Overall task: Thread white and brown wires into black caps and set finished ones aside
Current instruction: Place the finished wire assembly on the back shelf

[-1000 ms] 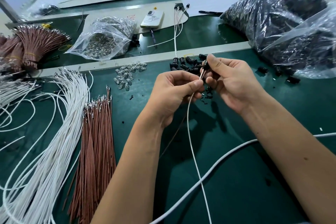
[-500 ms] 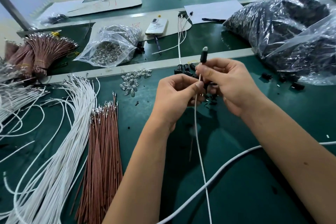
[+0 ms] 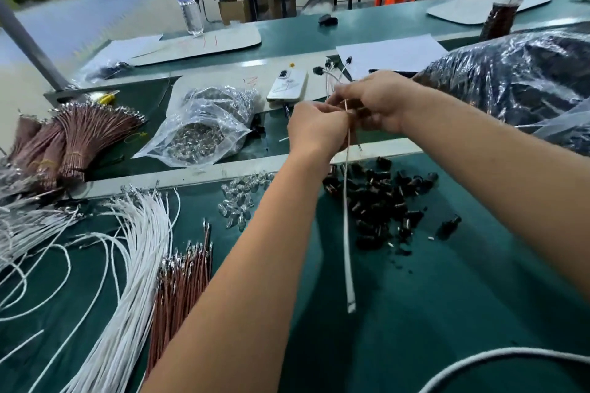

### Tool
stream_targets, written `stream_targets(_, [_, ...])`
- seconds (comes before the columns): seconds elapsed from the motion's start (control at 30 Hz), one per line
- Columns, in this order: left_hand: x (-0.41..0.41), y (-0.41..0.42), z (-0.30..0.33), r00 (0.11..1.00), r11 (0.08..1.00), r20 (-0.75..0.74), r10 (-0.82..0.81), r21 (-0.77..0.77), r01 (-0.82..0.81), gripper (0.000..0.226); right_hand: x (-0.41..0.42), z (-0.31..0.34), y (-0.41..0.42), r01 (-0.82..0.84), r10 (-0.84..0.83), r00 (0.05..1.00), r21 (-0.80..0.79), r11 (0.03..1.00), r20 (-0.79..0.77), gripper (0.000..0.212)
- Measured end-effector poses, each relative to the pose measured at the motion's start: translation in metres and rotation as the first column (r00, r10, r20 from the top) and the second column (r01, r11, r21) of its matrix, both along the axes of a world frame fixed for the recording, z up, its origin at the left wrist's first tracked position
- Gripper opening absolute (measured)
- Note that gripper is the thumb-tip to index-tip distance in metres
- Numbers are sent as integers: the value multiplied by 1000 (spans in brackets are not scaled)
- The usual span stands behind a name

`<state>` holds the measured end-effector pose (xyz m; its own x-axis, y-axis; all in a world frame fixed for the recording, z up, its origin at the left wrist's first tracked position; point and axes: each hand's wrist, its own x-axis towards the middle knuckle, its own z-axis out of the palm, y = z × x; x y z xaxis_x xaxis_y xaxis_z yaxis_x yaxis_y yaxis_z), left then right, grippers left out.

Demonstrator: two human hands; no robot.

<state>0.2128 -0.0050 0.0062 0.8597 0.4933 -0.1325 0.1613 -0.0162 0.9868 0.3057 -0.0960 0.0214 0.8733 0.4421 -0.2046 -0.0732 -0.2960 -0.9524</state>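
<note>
White wires, reddish-brown wires, black caps on a green, seemingly plain table

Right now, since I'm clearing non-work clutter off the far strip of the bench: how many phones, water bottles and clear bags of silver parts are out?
phone: 1
water bottle: 1
clear bag of silver parts: 1
Total: 3
</note>
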Motion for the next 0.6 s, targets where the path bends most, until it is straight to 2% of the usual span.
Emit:
stream_targets(0.1, [31, 10, -13, 998, 995, -55, -1, 102, 6, 20, 48, -10, 25, 99, -99, 995, -25, 995, -14, 31])
stream_targets(0.2, [54, 19, -21, 995, 982, -101, -12, 187, 31, 18, 96, -19, 48, 205, -202, 978, -68, 976, 44, 30])
stream_targets(0.3, [74, 27, -22, 993, 956, -109, 43, 292, -9, 4, 133, -19, 66, 268, -257, 961, -119, 956, 100, 19])
stream_targets(0.37, [83, 30, -20, 992, 917, -102, 75, 399, -28, 3, 150, -17, 74, 251, -235, 964, -145, 957, 122, 15])
stream_targets(0.47, [86, 32, -21, 993, 816, -84, 81, 578, -18, 12, 160, -19, 72, 199, -169, 974, -217, 956, 152, 27])
stream_targets(0.6, [58, 38, -22, 993, 722, -103, 63, 692, 26, 7, 135, -24, 40, 260, -26, 879, -433, 863, 476, 20])
